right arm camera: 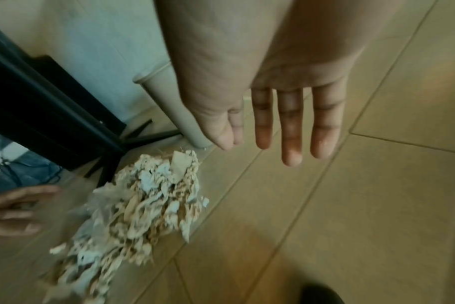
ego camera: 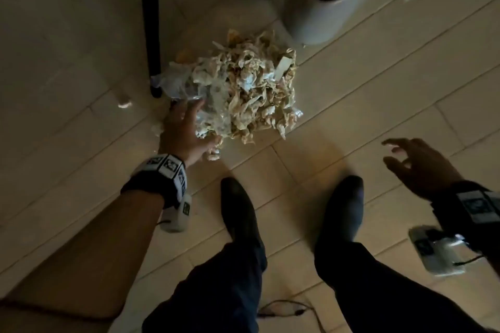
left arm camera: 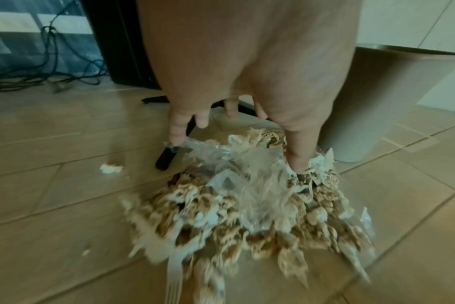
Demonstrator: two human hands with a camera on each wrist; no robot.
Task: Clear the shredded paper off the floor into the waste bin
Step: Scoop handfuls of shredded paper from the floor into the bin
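Observation:
A heap of beige and white shredded paper [ego camera: 243, 92] [left arm camera: 247, 207] [right arm camera: 148, 207], mixed with crumpled clear plastic film [left arm camera: 249, 164], lies on the tiled floor. Just beyond it to the right stands the pale waste bin [ego camera: 322, 19] [left arm camera: 377, 107] [right arm camera: 174, 107], upright with a dark inside. My left hand [ego camera: 189, 121] [left arm camera: 237, 152] is spread over the heap's left edge. Its thumb is pushed into the shreds and one finger touches the film; it grips nothing. My right hand [ego camera: 405, 159] [right arm camera: 273, 148] hovers empty to the right of the heap, fingers straight.
A black star-shaped furniture base [ego camera: 154, 35] reaches to the heap's left edge. A loose white scrap [ego camera: 124, 104] [left arm camera: 110, 168] lies further left. My two dark shoes [ego camera: 238, 211] stand near the heap. A black cabinet [left arm camera: 117, 41] and cables [left arm camera: 52, 67] sit behind.

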